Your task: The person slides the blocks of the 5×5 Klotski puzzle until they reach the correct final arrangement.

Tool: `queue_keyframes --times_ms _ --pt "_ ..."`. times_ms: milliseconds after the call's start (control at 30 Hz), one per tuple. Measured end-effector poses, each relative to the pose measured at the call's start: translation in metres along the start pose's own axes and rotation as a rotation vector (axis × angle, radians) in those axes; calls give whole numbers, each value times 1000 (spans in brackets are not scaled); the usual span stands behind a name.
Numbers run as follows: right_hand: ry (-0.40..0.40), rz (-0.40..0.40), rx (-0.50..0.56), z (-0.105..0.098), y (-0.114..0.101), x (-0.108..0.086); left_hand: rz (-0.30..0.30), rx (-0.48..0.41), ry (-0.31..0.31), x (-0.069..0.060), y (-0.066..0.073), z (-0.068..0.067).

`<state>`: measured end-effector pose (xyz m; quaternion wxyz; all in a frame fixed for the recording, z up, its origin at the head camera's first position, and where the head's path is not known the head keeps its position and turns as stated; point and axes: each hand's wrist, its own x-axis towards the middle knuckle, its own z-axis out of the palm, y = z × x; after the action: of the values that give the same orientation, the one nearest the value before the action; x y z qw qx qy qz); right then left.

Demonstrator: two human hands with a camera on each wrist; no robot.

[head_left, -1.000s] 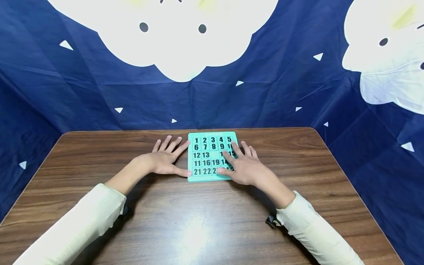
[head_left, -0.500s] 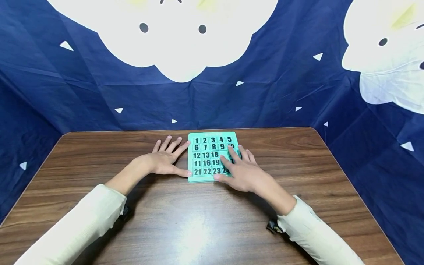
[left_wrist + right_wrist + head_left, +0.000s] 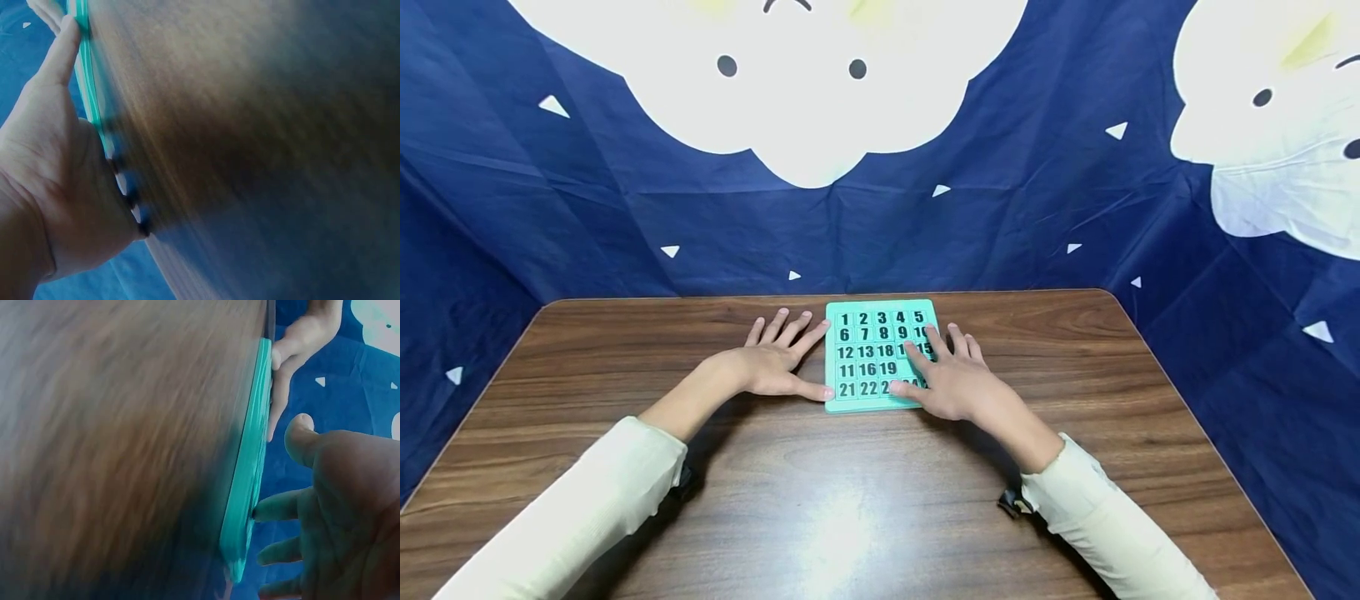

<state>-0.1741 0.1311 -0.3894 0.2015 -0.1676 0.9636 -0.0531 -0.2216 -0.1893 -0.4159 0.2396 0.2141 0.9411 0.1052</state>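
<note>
Here, one left hand (image 3: 764, 369), one right hand (image 3: 955, 386), fingers (image 3: 809, 337) outspread, touch one numbered board (image 3: 867, 358).

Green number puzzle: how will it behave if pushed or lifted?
Likely stiff: in the right wrist view the green number puzzle looks straight-edged. Unlikely to roll or tip, being flat on the table. Its tiles may slide, given the gap beside 19.

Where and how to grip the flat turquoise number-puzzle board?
Its left edge, probably, with the left hand from the left: the board lies flat, that side is thin and straight, while the right hand covers part of the right edge.
</note>
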Motion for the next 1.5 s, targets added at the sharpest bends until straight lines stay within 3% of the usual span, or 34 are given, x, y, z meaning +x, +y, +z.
queue_keyframes --times_ms 233,567,933,1267,1500 --pt "-24 -79 -18 7 -15 -6 -5 1 -2 -2 0 0" --pt "1 -28 -28 5 9 -19 7 1 -1 0 0 -1" --pt "-3 -82 0 -5 -8 13 -1 1 -4 1 0 -1" --pt "-21 -114 17 -1 -10 -14 -2 -1 3 -1 -3 2" --pt "19 -75 29 -7 2 -9 0 -2 3 1 -3 3"
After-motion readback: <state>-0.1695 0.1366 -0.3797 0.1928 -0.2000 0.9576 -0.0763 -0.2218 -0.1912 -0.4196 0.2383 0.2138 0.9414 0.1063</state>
